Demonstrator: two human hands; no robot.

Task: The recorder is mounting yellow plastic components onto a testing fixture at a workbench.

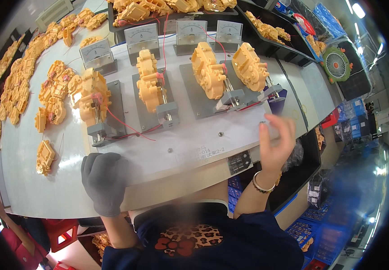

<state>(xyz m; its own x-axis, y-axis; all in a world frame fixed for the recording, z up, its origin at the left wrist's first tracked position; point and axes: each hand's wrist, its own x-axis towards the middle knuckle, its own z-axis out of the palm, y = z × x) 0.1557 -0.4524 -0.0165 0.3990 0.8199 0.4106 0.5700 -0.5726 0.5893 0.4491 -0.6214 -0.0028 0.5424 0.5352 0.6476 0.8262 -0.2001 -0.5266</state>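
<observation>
My left hand (104, 182), in a grey glove, is curled into a fist at the near edge of the white table; its inside is hidden. My bare right hand (277, 141) is raised above the table's right part, fingers apart, with nothing visible in it. Beyond my hands stand several grey test fixtures, each bearing a yellow plastic gearbox; the leftmost gearbox (90, 96) is nearest my left hand. The rightmost gearbox (250, 67) lies beyond my right hand. Red wires run from the fixtures, and analog meters (142, 40) stand behind them.
Loose yellow gearboxes (18, 90) cover the table's left side, and one gearbox (45, 157) lies alone. Black trays (289, 51) stand at the back. A green fan (337, 65) is at the far right. Below the right edge sits a black bin (300, 184). Another person's arm (16, 229) shows at lower left.
</observation>
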